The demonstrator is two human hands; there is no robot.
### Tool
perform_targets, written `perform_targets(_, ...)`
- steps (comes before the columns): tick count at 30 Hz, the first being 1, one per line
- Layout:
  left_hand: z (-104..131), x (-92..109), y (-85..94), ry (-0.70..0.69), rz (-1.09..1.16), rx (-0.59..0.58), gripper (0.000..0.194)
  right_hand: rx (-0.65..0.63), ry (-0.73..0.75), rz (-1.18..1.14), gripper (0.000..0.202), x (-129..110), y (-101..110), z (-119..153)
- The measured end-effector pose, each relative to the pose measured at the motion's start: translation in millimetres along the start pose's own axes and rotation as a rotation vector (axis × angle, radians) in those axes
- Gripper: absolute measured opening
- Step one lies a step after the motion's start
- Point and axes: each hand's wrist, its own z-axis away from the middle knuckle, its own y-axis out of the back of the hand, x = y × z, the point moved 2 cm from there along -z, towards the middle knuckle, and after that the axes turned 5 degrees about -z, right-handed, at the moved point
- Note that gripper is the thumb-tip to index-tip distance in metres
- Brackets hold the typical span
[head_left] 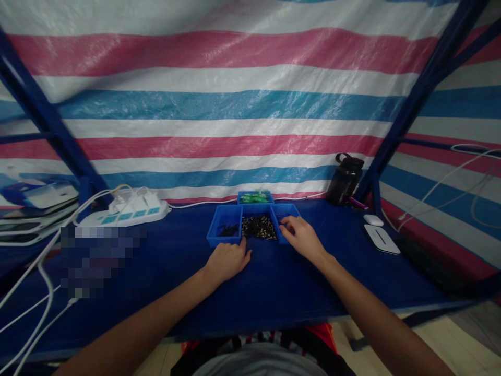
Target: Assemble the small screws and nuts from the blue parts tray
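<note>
My left hand (228,259) rests on the table just in front of the blue bins. Its index finger reaches to the front of the small black-and-brass parts (259,227) in the middle bin (256,208), with the thumb apart and nothing visible in the grasp. Over the right blue bin (288,210) is my right hand (301,235), its fingers curled together at the bin's inner side. Whatever its fingertips hold is too small to make out. The left blue bin (223,211) contains thin dark pieces (229,230).
Behind the middle bin, a small blue bin (239,198) contains green pieces (255,197). A power strip (135,213) with white cables lies left. A dark bottle (344,180), white case (373,220) and flat white device (381,239) occupy the right side. Striped sheeting (235,104) hangs behind.
</note>
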Motion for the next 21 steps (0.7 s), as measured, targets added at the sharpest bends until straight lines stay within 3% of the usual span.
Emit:
perform_targets(4, 0.2, 0.2, -0.2, 0.026, 0.002, -0.01, 0.055, 0.019, 0.151, -0.112, 0.013, -17.4, -1.6, 4.8)
perform_targets(10, -0.3, 2.5, -0.7, -0.019, 0.01, -0.013, 0.044, -0.269, 0.372, -0.057, 0.015, -40.6, -14.2, 16.7)
perform_targets(15, 0.0, 2.7, -2.0, -0.003, 0.01, 0.018, 0.052, -0.435, 0.373, 0.002, 0.014, -43.4, -20.1, 19.7)
perform_targets(21, 1.1, 3.7, 0.0, 0.026, 0.011, 0.014, 0.051, -0.513, 0.357, 0.04, 0.014, -43.2, -22.3, 19.4)
